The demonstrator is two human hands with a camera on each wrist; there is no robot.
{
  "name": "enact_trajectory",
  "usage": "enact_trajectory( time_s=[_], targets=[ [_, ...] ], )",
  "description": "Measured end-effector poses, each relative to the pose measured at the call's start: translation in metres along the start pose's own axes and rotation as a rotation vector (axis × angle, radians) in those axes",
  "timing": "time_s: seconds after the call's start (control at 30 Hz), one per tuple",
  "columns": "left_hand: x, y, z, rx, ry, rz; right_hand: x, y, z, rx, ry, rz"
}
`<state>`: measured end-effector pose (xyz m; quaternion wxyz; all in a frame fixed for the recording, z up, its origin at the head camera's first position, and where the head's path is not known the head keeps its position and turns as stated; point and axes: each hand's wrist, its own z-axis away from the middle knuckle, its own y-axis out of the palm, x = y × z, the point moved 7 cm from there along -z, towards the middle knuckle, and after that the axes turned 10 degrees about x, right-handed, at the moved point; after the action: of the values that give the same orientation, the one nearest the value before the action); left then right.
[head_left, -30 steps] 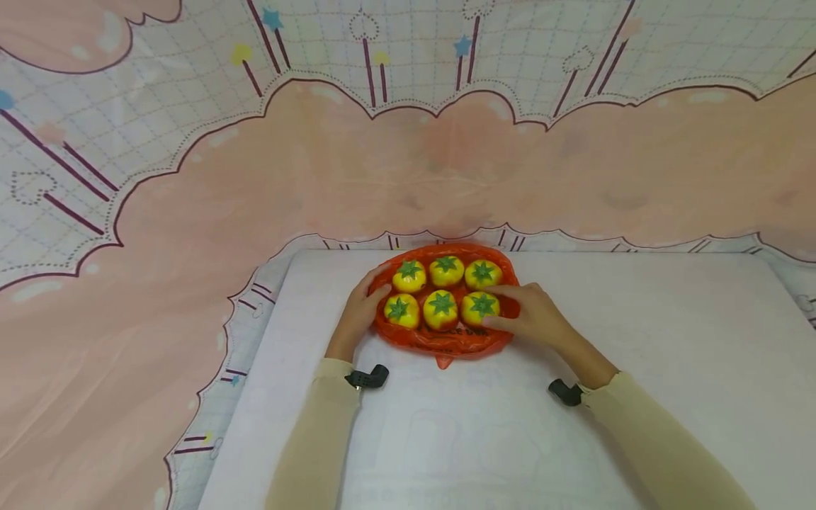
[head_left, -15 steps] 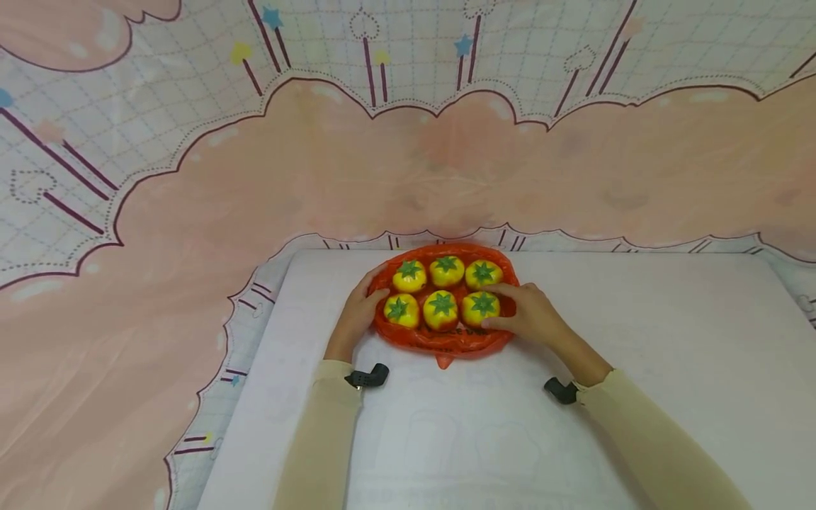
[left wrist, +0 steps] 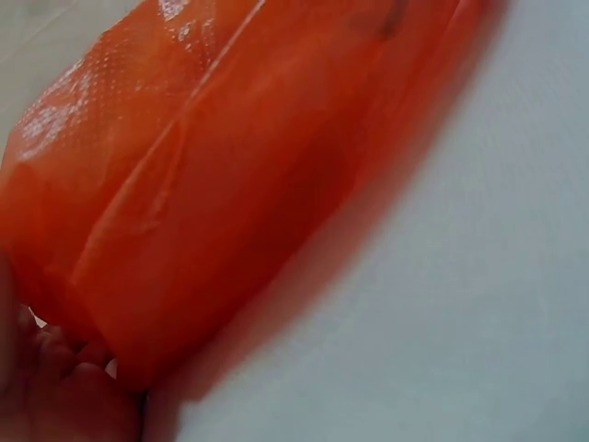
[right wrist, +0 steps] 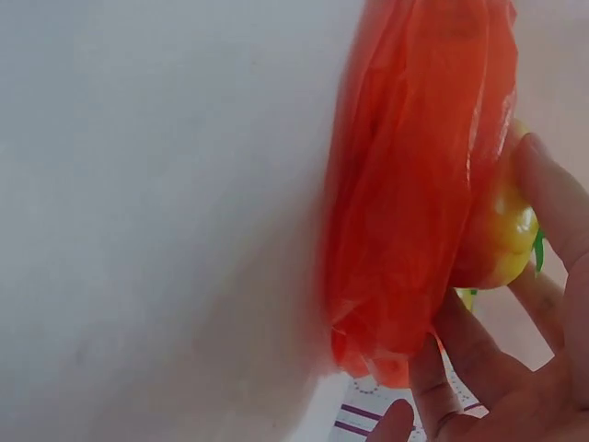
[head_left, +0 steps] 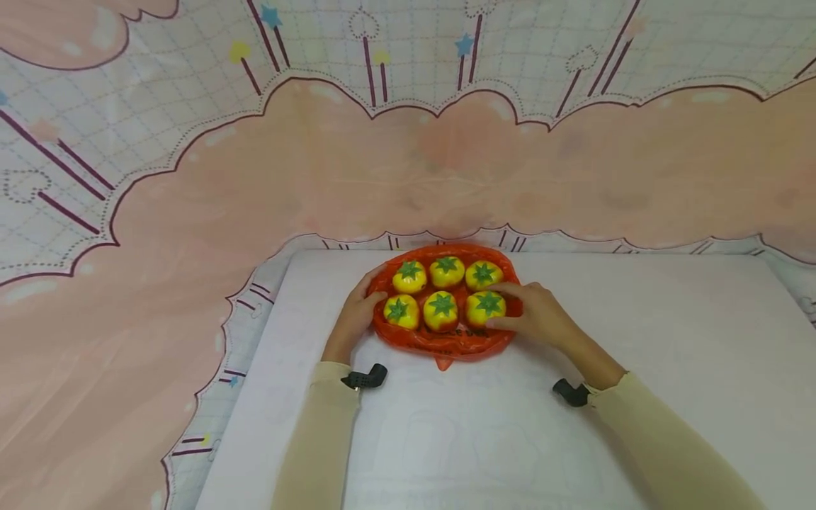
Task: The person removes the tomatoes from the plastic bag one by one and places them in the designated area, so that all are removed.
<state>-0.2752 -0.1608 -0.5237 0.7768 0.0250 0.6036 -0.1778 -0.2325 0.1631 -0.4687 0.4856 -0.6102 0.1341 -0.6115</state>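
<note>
A red plastic bag (head_left: 446,347) with a rolled-down rim lies opened out at the table's far side, tomatoes sitting in it in two rows. They are glossy and yellow, reddish below, each with a green star-shaped top. At the bag's left side my left hand (head_left: 358,315) grips the rim, thumb inside and fingers mostly hidden behind it. My right hand (head_left: 538,312) pinches the front right tomato (head_left: 486,309) between thumb and forefinger. In the right wrist view the thumb is on that tomato (right wrist: 497,249), while other fingers lie close to the bag's side (right wrist: 396,212).
The bag stands on a white table (head_left: 446,439) near its back edge. Behind hangs a pink-and-white patterned cloth (head_left: 408,163). The front middle tomato (head_left: 440,312) sits close to the left of the pinched one. Each wrist wears a black strap camera (head_left: 366,377).
The front right tomato has shifted slightly to the right with my right hand, widening its gap from the middle one. My left hand stays at the rim, its thumb slightly further left.
</note>
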Motion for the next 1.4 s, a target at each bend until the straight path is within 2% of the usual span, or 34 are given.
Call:
enact_trajectory(
  time_s=[0.4,0.7,0.9,1.4],
  targets=[
    [0.001,0.000,0.000,-0.018,0.009,0.032,0.005,-0.015,0.009,0.013,-0.004,-0.030],
    [0.003,0.001,-0.001,-0.011,0.008,0.041,0.010,-0.025,0.020,-0.020,-0.026,-0.040],
    [0.004,-0.002,-0.001,-0.001,0.013,0.029,0.004,-0.030,0.027,-0.043,-0.011,-0.048],
    [0.003,-0.001,0.000,-0.004,-0.027,0.033,-0.018,-0.041,0.042,-0.062,0.026,-0.065]
  ],
)
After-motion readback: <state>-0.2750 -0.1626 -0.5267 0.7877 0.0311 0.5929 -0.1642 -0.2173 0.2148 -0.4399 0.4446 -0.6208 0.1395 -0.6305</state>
